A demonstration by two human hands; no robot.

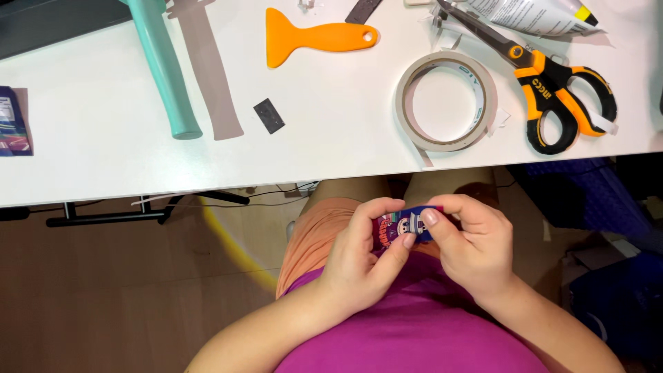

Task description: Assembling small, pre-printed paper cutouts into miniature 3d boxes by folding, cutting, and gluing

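Below the table edge, over the lap, I see the left hand and right hand both pinching a small colourful sticker between thumbs and fingertips, with tape roll, scissors and orange scraper up on the table.

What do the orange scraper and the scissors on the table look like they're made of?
Scraper: likely moulded plastic, uniformly orange, matte, with a hang hole. Scissors: grey blades that look like metal; handles seem to be orange plastic with black, possibly rubbery, grip lining.
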